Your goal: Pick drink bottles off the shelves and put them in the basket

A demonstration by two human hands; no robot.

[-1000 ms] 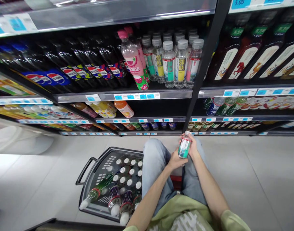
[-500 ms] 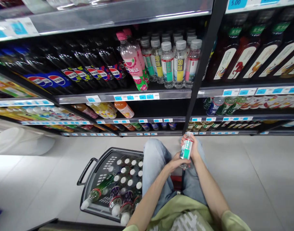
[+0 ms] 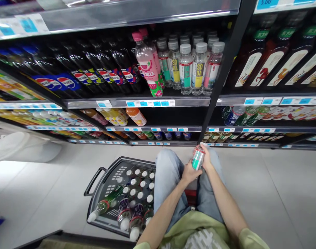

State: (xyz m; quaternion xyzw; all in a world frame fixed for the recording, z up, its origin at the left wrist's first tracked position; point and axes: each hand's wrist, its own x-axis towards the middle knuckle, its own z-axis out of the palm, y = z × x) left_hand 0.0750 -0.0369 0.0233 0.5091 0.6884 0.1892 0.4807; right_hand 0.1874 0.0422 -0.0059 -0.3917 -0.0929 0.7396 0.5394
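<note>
Between my knees I hold a small clear soda water bottle [image 3: 198, 159] with a green and white label and a red band. My left hand [image 3: 190, 172] is closed round its lower part. My right hand [image 3: 206, 158] grips it near the cap end, which is partly hidden by the fingers. The bottle is tilted. Beside my left leg, a grey basket [image 3: 106, 181] holds several white-capped bottles standing, and a green bottle [image 3: 109, 200] lies slanted in it. Similar soda water bottles [image 3: 186, 74] stand in rows on the shelf in front.
The shelf also carries large cola bottles [image 3: 101, 65] and pink strawberry bottles [image 3: 149, 65]. An orange drink bottle [image 3: 136, 116] stands one level down, and dark tea bottles [image 3: 269, 58] are at the right. A white tub [image 3: 25, 148] sits on the floor at the left.
The bottle has turned and tipped in my hands, so its label now faces differently and its base points more toward me. The view has shifted slightly.
</note>
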